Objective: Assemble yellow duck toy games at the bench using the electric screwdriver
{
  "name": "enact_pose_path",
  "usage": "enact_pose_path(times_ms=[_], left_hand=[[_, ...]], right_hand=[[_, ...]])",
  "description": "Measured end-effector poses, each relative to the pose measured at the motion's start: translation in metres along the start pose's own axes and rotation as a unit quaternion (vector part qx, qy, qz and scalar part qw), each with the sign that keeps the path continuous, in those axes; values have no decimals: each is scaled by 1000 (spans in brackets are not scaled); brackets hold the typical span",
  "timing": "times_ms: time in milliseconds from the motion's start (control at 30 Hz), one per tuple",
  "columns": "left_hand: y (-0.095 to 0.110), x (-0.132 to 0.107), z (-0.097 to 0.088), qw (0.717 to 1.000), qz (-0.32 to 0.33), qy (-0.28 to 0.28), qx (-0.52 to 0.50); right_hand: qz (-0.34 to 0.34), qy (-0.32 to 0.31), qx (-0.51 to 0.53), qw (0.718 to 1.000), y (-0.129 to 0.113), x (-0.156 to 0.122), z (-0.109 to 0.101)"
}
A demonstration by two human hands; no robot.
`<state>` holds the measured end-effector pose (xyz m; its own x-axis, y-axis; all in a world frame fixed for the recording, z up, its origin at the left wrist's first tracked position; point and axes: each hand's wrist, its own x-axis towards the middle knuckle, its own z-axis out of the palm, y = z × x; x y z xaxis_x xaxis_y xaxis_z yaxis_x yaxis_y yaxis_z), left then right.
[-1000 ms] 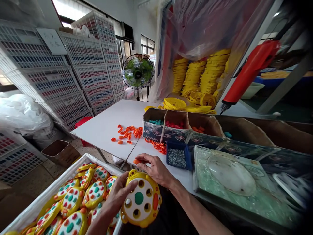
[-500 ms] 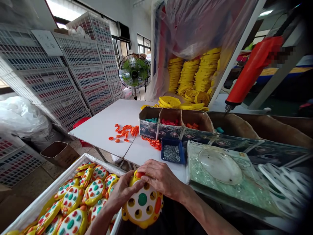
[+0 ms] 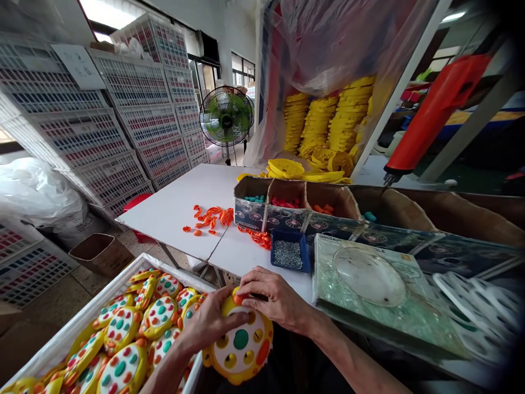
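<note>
Yellow toy (image 3: 239, 354): you are holding it in front of your body, near the near edge of the worktop (image 3: 180, 191) and just beside the right side of the white bin (image 3: 61, 339). Its white face (image 3: 253, 346) is pointing up toward you, showing a green button (image 3: 240, 339) at the centre with round openings (image 3: 248, 358) about it; your fingers are covering part of that ring.

Grip, left: your left hand (image 3: 214, 320) is grasping the toy by its upper left edge, thumb lying across the white face. Grip, right: your right hand (image 3: 274, 298) is pinching an orange piece (image 3: 237, 300) against the toy's upper edge; the fingers are hiding how far the piece is seated.

Bin, to the left: it is holding many toys (image 3: 120, 325) of like pattern, heaped at various tilts, their faces carrying green, red and orange buttons.

Worktop: loose orange parts (image 3: 225, 217) are lying in a scattered group left of the divided cardboard box (image 3: 283, 218), and more are bunching along the front of the box. Blue tray (image 3: 305, 255) is standing just in front of the box, holding small metal parts (image 3: 287, 254). Box compartments are containing, left to right, teal pieces (image 3: 255, 199), red pieces (image 3: 285, 203), orange pieces (image 3: 324, 209), then a few teal ones (image 3: 369, 216). Red power driver (image 3: 437, 117) is hanging, tilted, above the box.
</note>
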<state>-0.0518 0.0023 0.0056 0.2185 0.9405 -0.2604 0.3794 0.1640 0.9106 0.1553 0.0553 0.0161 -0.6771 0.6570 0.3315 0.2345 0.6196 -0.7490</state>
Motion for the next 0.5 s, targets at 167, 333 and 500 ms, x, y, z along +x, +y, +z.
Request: enact_pose_path(times_ms=[167,333,500], left_hand=[[-2,1,-2,1000,-7,-26,6],[0,1,1,999,12,-21,24],[9,-3,2,997,-1,-15,70]], right_hand=[[-10,-26,-24,999,-1,-5,-1],[39,-6,31,999,0,-9,1],[142,33,93,985,-4,-11,3]])
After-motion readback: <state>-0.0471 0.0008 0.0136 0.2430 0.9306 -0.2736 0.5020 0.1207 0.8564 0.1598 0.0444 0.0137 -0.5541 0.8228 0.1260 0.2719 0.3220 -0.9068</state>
